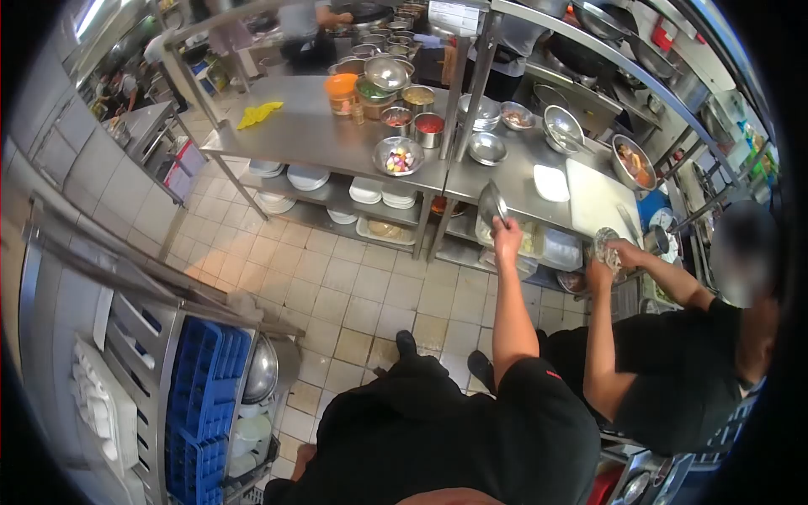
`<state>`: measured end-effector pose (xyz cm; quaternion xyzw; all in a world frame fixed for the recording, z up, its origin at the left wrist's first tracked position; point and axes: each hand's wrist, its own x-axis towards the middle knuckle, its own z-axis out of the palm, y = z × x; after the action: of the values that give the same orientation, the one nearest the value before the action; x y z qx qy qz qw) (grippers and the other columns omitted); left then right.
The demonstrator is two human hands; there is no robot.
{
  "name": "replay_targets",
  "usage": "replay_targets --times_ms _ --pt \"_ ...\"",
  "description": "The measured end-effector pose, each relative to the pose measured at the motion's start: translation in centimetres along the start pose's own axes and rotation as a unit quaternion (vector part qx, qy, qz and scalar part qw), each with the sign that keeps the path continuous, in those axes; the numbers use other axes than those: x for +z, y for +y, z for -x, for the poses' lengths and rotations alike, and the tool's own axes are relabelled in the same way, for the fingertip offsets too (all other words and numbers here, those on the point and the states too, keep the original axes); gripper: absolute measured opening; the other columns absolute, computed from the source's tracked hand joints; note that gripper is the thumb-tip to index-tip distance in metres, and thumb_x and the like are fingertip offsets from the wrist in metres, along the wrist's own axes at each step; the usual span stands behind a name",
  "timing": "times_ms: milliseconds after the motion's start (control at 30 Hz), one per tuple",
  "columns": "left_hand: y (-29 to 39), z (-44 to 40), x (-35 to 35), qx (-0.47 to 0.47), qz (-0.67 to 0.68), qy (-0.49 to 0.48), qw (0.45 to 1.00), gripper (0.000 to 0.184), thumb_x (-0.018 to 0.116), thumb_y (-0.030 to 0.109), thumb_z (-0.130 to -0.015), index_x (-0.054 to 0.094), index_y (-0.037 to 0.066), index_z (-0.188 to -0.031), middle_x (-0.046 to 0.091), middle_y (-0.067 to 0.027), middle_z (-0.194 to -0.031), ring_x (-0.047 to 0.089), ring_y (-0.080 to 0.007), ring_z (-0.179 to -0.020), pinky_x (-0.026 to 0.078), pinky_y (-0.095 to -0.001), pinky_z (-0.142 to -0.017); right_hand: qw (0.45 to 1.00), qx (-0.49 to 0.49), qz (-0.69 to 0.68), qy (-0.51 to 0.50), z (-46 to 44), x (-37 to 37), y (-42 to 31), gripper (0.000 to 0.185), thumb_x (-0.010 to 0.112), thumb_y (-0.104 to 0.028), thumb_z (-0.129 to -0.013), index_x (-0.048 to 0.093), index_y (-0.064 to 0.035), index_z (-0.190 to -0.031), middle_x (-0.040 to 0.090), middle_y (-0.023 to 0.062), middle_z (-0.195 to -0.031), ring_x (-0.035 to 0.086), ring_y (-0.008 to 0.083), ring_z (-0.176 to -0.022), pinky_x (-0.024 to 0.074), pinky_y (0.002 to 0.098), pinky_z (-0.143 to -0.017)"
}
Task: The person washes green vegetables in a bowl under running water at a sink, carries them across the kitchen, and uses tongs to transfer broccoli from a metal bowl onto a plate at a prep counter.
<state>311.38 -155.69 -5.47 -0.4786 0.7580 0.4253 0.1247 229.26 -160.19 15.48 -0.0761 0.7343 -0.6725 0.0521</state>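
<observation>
My right hand [507, 238] reaches forward over the edge of the steel counter [513, 181], its fingers closed on the rim of a metal bowl [493, 202] that is tilted on its side. Below and behind that bowl are containers of pale food [528, 239] on the lower level. A small part of my left hand [305, 459] shows low beside my body; its fingers cannot be made out. An empty metal bowl [488, 149] and a white tray [551, 183] stand on the counter nearby.
At the right, a co-worker's hands [608, 257] hold a clear item beside a white cutting board [599, 200]. Left of my right hand, a bowl of chopped vegetables [398, 157] stands near the counter edge. Blue racks [206, 379] are at the left.
</observation>
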Motion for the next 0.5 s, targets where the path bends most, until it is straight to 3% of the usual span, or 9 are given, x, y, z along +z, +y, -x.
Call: replay_targets --times_ms 133,300,367,433,467,500 --pt "5.2 0.7 -1.4 -0.113 0.141 0.042 0.983 0.021 0.062 0.022 -0.084 0.066 0.004 -0.093 0.065 -0.0082 -0.078 0.065 -0.0221 -0.064 0.049 -0.0342 -0.05 0.987 -0.096 0.119 0.048 -11.4 3.1 -0.8 0.026 0.07 -0.022 -0.079 0.062 0.0025 -0.077 0.057 0.0112 -0.063 0.053 0.021 -0.059 0.0428 0.0368 -0.058" --pt "14.0 -2.5 -5.6 -0.116 0.274 0.126 0.946 0.023 0.06 0.024 -0.083 0.067 0.003 -0.091 0.066 -0.0093 -0.078 0.066 -0.0236 -0.066 0.049 -0.0363 -0.052 0.931 -0.253 0.245 0.094 -21.2 6.9 -7.8 0.025 0.07 -0.02 -0.077 0.063 0.0033 -0.081 0.06 0.0255 -0.074 0.059 0.0393 -0.071 0.0457 0.0459 -0.069" --pt "17.6 -4.4 -8.3 -0.103 0.312 0.147 0.933 0.024 0.06 0.024 -0.083 0.067 0.003 -0.09 0.067 -0.0098 -0.078 0.066 -0.0241 -0.066 0.049 -0.0371 -0.052 0.913 -0.293 0.275 0.063 -25.4 8.8 -9.4 0.022 0.066 -0.016 -0.077 0.066 0.0013 -0.09 0.063 0.0263 -0.084 0.062 0.0379 -0.084 0.0462 0.0455 -0.078" --pt "19.6 -6.1 -10.7 -0.099 0.306 0.156 0.934 0.024 0.059 0.025 -0.083 0.068 0.003 -0.089 0.068 -0.0103 -0.078 0.066 -0.0247 -0.067 0.049 -0.0379 -0.053 0.893 -0.374 0.248 0.005 -30.6 10.0 -8.8 0.034 0.064 -0.017 -0.077 0.066 -0.005 -0.109 0.062 0.0236 -0.108 0.059 0.037 -0.103 0.0455 0.0416 -0.091" --pt "19.5 -6.9 -11.3 -0.102 0.286 0.158 0.94 0.024 0.06 0.023 -0.082 0.067 0.001 -0.09 0.067 -0.0104 -0.078 0.066 -0.0245 -0.067 0.049 -0.0374 -0.054 0.877 -0.398 0.26 0.066 -31.6 11.0 -8.8 0.039 0.061 -0.012 -0.076 0.065 -0.008 -0.114 0.062 0.0233 -0.112 0.057 0.0384 -0.106 0.045 0.0417 -0.092" --pt "19.4 -7.8 -12.0 -0.105 0.265 0.16 0.945 0.024 0.061 0.021 -0.082 0.066 -0.001 -0.091 0.067 -0.0106 -0.079 0.066 -0.0243 -0.067 0.05 -0.0368 -0.054 0.879 -0.408 0.241 0.057 -31.4 11.5 -8.6 0.039 0.06 -0.012 -0.077 0.065 -0.0075 -0.115 0.062 0.0217 -0.111 0.059 0.0359 -0.103 0.0465 0.0402 -0.09"
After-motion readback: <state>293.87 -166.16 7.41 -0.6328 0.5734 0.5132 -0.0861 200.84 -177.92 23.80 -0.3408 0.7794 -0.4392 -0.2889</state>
